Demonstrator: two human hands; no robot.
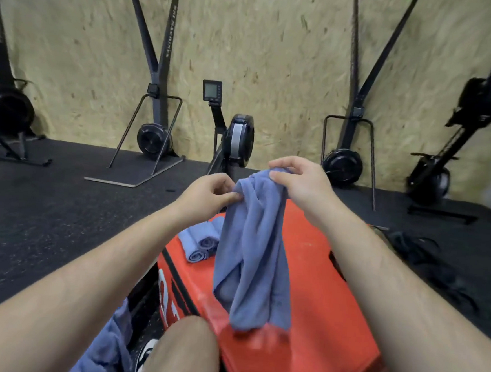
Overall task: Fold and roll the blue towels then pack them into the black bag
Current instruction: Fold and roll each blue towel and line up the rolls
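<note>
Nearest, a bare knee (pixel 184 354) sits just beside the red box (pixel 332 295). Above the box, the left hand (pixel 208 193) and the right hand (pixel 297 181), slightly higher, each pinch the top of a blue towel (pixel 256 260). It hangs bunched between them, its tail touching the box. It would be best to find the corners and spread it flat before folding. Rolled towels (pixel 201 241) lie at the box's far left corner.

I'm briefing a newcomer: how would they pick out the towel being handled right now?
Find the big orange box on the dark gym floor. Above it, the left hand and right hand pinch the top of one blue towel. Unlike the rolled towels on the box's far left corner, it hangs loose and unrolled.
</note>
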